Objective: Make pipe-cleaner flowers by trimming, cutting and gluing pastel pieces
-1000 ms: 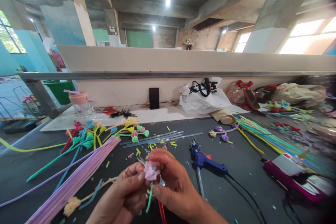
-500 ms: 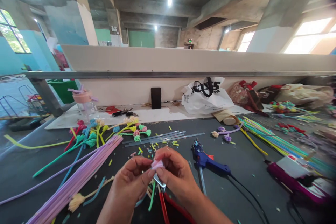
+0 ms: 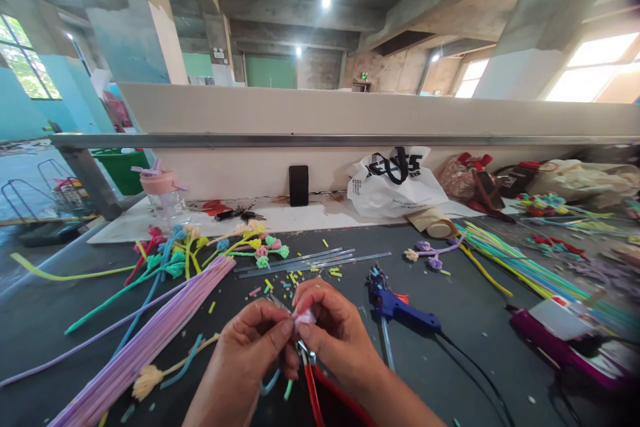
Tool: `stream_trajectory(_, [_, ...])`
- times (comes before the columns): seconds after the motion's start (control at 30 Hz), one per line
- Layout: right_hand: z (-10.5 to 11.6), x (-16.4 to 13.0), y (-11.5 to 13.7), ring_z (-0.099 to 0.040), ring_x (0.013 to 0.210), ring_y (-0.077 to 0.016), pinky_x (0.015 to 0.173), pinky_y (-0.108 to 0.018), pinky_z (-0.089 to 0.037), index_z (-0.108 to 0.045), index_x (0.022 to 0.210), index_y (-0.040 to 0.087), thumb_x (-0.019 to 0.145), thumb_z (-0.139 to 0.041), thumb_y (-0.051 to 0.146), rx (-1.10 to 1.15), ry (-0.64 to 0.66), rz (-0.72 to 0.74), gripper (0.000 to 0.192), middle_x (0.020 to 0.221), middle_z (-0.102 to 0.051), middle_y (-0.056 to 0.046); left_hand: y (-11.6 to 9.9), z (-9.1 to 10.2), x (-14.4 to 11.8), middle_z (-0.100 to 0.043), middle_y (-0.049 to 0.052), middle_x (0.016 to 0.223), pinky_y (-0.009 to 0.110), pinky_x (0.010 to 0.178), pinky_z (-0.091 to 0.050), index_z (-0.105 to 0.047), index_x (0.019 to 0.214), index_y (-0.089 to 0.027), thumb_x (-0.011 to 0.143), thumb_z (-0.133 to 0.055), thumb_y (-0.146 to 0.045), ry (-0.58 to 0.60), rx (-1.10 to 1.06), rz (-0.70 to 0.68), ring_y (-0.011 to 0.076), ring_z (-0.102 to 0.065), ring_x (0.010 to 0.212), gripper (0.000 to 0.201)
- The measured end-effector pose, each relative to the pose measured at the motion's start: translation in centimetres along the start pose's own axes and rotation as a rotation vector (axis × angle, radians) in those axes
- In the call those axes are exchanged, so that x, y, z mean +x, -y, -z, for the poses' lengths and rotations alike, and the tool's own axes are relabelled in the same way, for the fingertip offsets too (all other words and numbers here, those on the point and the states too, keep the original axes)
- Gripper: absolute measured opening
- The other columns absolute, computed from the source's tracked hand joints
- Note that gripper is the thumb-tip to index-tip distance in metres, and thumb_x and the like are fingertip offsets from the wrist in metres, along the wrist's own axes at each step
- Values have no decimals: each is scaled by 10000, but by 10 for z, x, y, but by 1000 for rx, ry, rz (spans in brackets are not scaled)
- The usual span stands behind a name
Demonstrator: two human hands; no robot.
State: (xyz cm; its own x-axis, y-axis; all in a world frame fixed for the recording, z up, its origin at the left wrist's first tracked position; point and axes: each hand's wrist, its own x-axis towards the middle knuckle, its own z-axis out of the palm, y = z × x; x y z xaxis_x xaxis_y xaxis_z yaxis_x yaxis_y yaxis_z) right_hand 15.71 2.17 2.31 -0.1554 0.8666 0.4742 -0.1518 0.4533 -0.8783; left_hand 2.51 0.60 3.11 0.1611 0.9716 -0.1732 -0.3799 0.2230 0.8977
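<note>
In the middle of the view a small lilac chenille piece point(image 3: 304, 317) sits between my two hands, curled into a bud-like shape. My right hand point(image 3: 335, 333) pinches it between thumb and fingers. My left hand point(image 3: 255, 340) has thumb and forefinger pressed together at its left edge. Beneath the hands, red-handled pliers point(image 3: 311, 387) point upward; the palms hide part of them, and I cannot tell whether the right hand also grips them. Short green and blue stem pieces show below the fingers. A bundle of lilac chenille stems point(image 3: 165, 327) lies to the left.
Right of my hands lies a blue glue gun point(image 3: 400, 307) with its cord. Clear glue sticks point(image 3: 310, 263) and coloured clippings are beyond. Chenille flowers point(image 3: 175, 257) are at left, more stems point(image 3: 520, 267) at right. A phone point(image 3: 299, 185) and white bag point(image 3: 393, 183) stand behind.
The left fingertips have shifted slightly on the lilac piece, and its left end is now more covered. The green stem below the hands shows less. The surrounding things lie as before.
</note>
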Motion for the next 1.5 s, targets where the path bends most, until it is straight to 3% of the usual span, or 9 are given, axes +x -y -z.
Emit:
stream_trajectory(0.1, [1,-4,-2,-471,705,-125,602,-236,-383,-571,812,187,717,-650,287,113,47,-56,159,833,-504,-25,-1,3,2,-564,-20,429,163,408,-381,-568,655,-141,627,-734,-273,46,-86,14,68,-480,385,213])
stream_trajectory(0.2, [3,-7,-3,-475,634,-111,578,-238,-374,-506,1033,210,718,-653,364,324,135,-178,380,790,-510,-10,-1,11,7,-539,-33,433,124,379,-338,-560,656,-140,630,-738,-233,120,-228,76,33,-430,358,202])
stream_trajectory(0.3, [6,-6,-3,-466,606,-113,571,-240,-368,-454,1114,200,740,-630,393,356,90,-175,457,692,-496,13,-2,20,12,-498,-61,437,85,332,-249,-549,669,-146,591,-766,-170,191,-407,148,-9,-344,317,231])
stream_trajectory(0.5, [3,-8,-2,-440,583,-103,533,-222,-353,-508,1011,201,812,-555,292,104,-54,-61,224,673,-459,22,1,33,15,-525,-47,572,66,321,-219,-565,729,-125,578,-777,-139,236,-634,236,-38,-342,350,261])
stream_trajectory(0.67, [1,-11,-1,-502,692,-127,636,-256,-422,-547,902,201,813,-508,138,-307,-94,276,115,806,-527,-27,13,37,20,-458,-81,530,64,286,-150,-567,707,-114,595,-753,-135,289,-693,220,-59,-210,310,217])
stream_trajectory(0.8, [0,-11,6,-540,706,-134,664,-252,-457,-546,844,192,781,-527,55,-463,-62,438,152,722,-572,-21,14,35,18,-340,-110,452,72,282,-126,-565,639,-109,609,-738,-149,361,-681,240,-49,-78,322,180])
stream_trajectory(1.1, [1,-17,16,-552,743,-154,676,-277,-505,-532,923,202,764,-530,21,-558,-15,513,241,754,-597,-47,15,31,11,-97,-140,391,92,272,-167,-614,596,-126,587,-757,-273,458,-578,286,-30,-33,303,205])
stream_trajectory(1.3, [-1,-16,16,-560,753,-148,699,-266,-507,-554,934,192,765,-551,18,-617,-42,558,242,770,-609,-47,20,30,11,-104,-141,384,85,271,-142,-619,637,-141,603,-751,-256,473,-608,282,-31,-19,307,179])
stream_trajectory(1.5, [-1,-15,16,-560,717,-138,676,-264,-488,-579,870,187,791,-565,93,-642,-14,554,124,749,-611,-40,22,29,11,-109,-135,373,84,281,-159,-590,630,-161,638,-729,-265,482,-604,246,-21,-31,309,174])
